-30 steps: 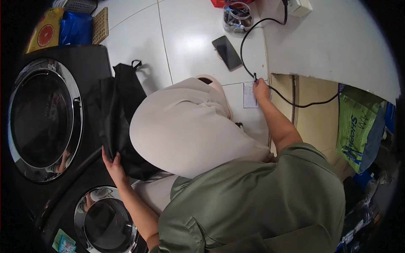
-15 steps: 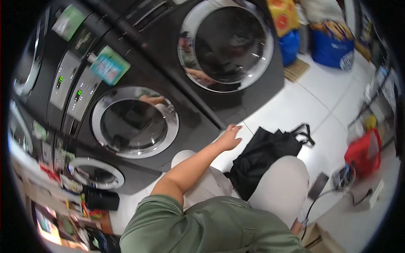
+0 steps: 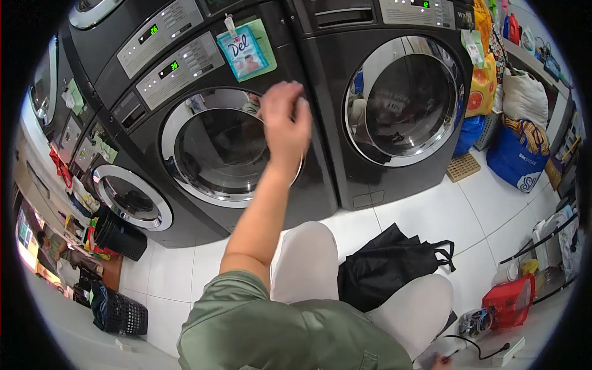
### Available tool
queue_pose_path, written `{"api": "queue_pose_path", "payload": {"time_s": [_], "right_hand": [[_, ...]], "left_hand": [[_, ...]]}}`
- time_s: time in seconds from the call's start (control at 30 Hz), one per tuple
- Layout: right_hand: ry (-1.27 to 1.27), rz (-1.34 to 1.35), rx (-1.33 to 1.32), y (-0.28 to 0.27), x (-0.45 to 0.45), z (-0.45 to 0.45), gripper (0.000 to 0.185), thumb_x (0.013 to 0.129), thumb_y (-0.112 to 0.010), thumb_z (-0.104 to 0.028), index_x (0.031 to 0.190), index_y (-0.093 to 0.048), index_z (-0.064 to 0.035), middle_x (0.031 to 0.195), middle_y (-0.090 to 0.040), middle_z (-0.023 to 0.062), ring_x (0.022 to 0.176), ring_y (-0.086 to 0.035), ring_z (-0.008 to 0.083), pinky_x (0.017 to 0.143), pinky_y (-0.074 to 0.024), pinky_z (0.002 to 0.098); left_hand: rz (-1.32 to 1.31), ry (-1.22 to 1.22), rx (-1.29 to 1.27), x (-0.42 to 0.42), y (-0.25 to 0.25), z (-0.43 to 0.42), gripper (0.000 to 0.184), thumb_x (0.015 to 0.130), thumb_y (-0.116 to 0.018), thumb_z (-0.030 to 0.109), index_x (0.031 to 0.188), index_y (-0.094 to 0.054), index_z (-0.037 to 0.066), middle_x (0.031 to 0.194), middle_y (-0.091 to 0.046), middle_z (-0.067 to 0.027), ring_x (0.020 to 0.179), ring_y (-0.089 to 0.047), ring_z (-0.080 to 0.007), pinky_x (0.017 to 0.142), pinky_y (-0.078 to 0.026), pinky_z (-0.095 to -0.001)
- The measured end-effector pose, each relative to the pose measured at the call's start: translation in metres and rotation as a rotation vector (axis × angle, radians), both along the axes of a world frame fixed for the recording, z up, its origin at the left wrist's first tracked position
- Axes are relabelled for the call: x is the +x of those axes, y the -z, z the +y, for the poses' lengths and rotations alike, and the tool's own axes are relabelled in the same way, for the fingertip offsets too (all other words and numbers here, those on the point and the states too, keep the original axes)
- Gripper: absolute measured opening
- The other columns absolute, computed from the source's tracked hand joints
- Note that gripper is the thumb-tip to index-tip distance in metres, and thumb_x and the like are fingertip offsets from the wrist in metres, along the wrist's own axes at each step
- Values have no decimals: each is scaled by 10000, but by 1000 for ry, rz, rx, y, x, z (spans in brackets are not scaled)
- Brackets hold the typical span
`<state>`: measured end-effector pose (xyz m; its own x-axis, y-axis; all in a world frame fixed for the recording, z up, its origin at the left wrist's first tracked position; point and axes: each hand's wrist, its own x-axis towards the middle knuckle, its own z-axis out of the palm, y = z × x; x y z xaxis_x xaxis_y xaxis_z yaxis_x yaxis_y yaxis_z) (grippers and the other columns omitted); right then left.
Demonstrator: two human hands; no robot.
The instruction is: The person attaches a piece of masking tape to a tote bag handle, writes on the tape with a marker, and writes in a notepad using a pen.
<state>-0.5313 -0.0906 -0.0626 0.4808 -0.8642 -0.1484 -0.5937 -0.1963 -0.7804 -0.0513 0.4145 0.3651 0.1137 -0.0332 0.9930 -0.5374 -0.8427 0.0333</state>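
Observation:
My left hand (image 3: 287, 123) is raised in front of the right side of a dark washing machine's round door (image 3: 222, 148). Its fingers are bent a little, slightly blurred, with the thumb apart; nothing shows in it. Just above it hangs a clipped blue packet marked "Del" (image 3: 243, 52) with a green paper behind. Only part of my right hand (image 3: 441, 362) appears at the bottom edge, beside my right knee and near a black cord (image 3: 478, 345); its fingers are mostly hidden. A black fabric bag (image 3: 385, 265) with handles lies on the floor between my knees.
Another dark machine (image 3: 404, 102) stands to the right. A blue bag (image 3: 518, 154) and a tan mat (image 3: 462, 167) are on the white tiles. Near the right wall is a red bag (image 3: 510, 301). Black baskets (image 3: 126, 313) stand at left, with a person (image 3: 61, 246) beyond.
My left hand has gone from low over the floor near the black bag up to the machine's door. The view has tilted up and rotated, showing more of the machines' panels.

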Motion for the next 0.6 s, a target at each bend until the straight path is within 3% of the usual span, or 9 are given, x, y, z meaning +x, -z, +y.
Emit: {"api": "queue_pose_path", "payload": {"time_s": [0.07, 0.13, 0.17, 0.2, 0.27, 0.37, 0.43, 0.5, 0.6], "right_hand": [[35, -311, -65, -95, 53, -10, 356, 767, -796, -102, 1019, -620, 76, 966, -638, 160, 857, -564, 250, 817, -486, 387], [-29, -651, -273, -167, 114, -12, 634, 917, -627, -177, 1457, -350, 2, 1418, -471, 154, 1256, -471, 241, 1057, -364, 346], [106, -785, 134, -204, 135, -12, 510, 884, -659, -66, 1332, -451, 62, 1257, -565, 184, 1129, -562, 278, 980, -458, 403], [-79, -880, 152, -254, 158, 14, 510, 884, -657, -80, 1341, -461, 33, 1272, -553, 175, 1172, -529, 255, 1023, -415, 381], [-236, -834, 119, -329, 208, 74, 409, 869, -657, -85, 1237, -521, 34, 1152, -606, 117, 1051, -576, 192, 940, -445, 324], [-414, -720, 341, -367, 256, 131, 206, 794, -730, -33, 868, -541, -65, 824, -527, -34, 751, -508, 73, 655, -403, 227], [-547, -803, 566, -363, 276, 157, 252, 776, -778, -54, 886, -551, -60, 784, -556, -21, 691, -505, 66, 621, -385, 207], [-504, -622, 590, -362, 279, 169, 228, 792, -771, -55, 888, -564, -61, 737, -576, -18, 573, -476, 38, 476, -325, 188], [-397, -720, 510, -324, 276, 158, 157, 850, -710, -82, 952, -614, -11, 699, -557, -28, 516, -420, 20, 437, -280, 191]], "left_hand": [[-22, 4, -254, 14, -20, 33, 259, 882, -634, 38, 1140, -606, 34, 1056, -567, -69, 867, -551, -162, 807, -477, -269], [165, 460, -640, 17, -21, 37, 209, 938, -600, 108, 1120, -595, 4, 1063, -584, -70, 834, -587, -149, 800, -484, -259], [211, 676, -720, 12, -19, 26, 218, 960, -579, 140, 1121, -588, -6, 1078, -593, -74, 827, -601, -147, 807, -488, -267], [361, 832, -689, -1, -9, 5, 263, 976, -558, 195, 1141, -578, -9, 1111, -601, -88, 901, -604, -160, 849, -480, -293], [746, 1128, -581, -33, 25, -47, 417, 989, -532, 335, 1224, -533, -10, 1204, -592, -113, 1061, -583, -189, 952, -438, -342], [1112, 1353, -372, -89, 91, -122, 723, 942, -546, 539, 1397, -388, 0, 1352, -518, -130, 1274, -482, -231, 1100, -319, -387], [1445, 1761, -687, -123, 110, -150, 827, 911, -561, 581, 1446, -310, 3, 1398, -475, -130, 1284, -482, -230, 1101, -338, -394], [1647, 1842, -893, -144, 111, -156, 587, 964, -591, 281, 1418, -343, 2, 1356, -513, -142, 1248, -523, -228, 1050, -433, -405], [1844, 1770, -1048, -156, 131, -159, 452, 923, -549, -6, 1352, -406, -8, 1297, -563, -158, 1198, -572, -242, 1030, -476, -403]]}}
